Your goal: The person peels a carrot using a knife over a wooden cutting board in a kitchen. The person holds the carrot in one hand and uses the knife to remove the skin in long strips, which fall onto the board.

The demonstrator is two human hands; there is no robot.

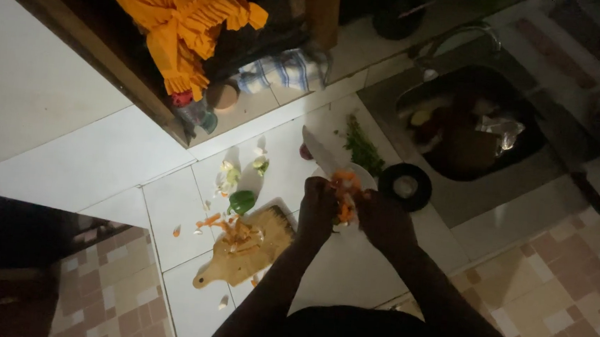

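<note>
The room is dim. My left hand (318,210) is closed around the handle of a knife (317,151), whose blade points up and away to the left. My right hand (384,220) is beside it, fingers curled at a heap of chopped carrot pieces (345,193). The carrot sits between both hands, over a white plate (366,174). Left of my hands lies a wooden cutting board (238,252) with carrot peelings on it. A green pepper (241,201) rests just above the board.
Green herbs (363,150) lie past the plate, with a round black dish (405,186) to their right. A sink (471,131) holding dishes is at upper right. Orange cloth (177,19) and a striped cloth (286,69) lie at the back. Vegetable scraps (230,174) dot the white counter.
</note>
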